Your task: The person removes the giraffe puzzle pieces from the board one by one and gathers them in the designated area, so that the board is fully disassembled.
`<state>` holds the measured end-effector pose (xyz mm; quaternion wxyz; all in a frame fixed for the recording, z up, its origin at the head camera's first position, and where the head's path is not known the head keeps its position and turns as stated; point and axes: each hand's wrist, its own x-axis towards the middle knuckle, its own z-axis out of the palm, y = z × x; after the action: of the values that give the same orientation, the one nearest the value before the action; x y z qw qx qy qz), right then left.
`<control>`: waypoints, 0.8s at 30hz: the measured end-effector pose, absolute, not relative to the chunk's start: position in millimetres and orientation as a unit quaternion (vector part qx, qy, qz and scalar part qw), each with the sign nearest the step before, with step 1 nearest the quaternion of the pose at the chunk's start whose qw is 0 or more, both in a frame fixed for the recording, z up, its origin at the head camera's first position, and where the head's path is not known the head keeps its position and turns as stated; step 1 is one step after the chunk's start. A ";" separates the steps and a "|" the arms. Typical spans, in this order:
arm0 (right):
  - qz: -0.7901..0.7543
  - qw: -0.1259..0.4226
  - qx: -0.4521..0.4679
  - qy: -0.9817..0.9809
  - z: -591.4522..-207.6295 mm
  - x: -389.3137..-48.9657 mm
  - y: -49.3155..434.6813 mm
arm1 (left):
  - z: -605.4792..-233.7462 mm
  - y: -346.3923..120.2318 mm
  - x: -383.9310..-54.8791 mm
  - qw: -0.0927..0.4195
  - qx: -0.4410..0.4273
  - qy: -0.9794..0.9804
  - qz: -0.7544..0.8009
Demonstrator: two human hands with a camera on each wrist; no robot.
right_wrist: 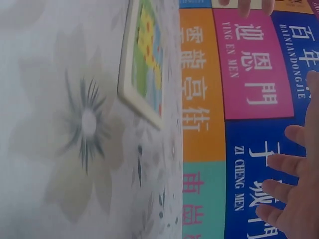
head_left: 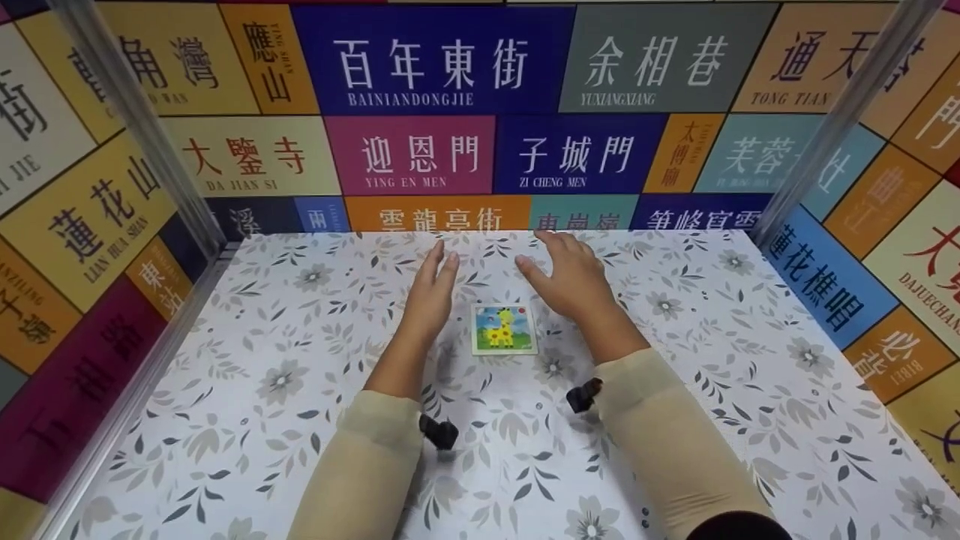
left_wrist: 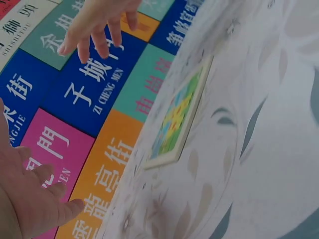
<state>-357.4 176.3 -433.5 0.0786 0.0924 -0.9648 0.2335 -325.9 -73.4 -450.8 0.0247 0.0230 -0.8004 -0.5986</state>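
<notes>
The giraffe card [head_left: 505, 330] looks whole, flat between left hand [head_left: 430, 300] and right hand [head_left: 574, 277], both spread and empty, anything left undone unclear

Block-patterned walls [head_left: 547, 60] around a flower-printed table [head_left: 247, 420]
Coloured blocks [head_left: 418, 180] bear large Chinese characters [head_left: 460, 66]; clear strips [head_left: 840, 120] line both back corners.

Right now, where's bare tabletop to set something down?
Bare: the tabletop left of the left hand and right of the right hand, out to the side walls. Crowded: the middle, where the giraffe tile lies between the hands.
</notes>
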 end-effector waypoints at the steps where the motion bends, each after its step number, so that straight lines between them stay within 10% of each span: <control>1: 0.239 0.077 0.095 -0.963 -433.3 -356.7 174.0 | -451.0 -72.9 -324.6 0.027 0.016 -0.793 -0.609; 24: 0.363 -0.082 0.164 -0.914 -456.5 -373.9 140.2 | -482.1 -91.3 -326.4 -0.088 0.025 -0.788 -0.609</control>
<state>-373.9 140.2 -456.5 -0.0821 0.1638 -0.9136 0.3630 -326.4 -91.3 -482.1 -0.0877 0.0246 -0.7880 -0.6089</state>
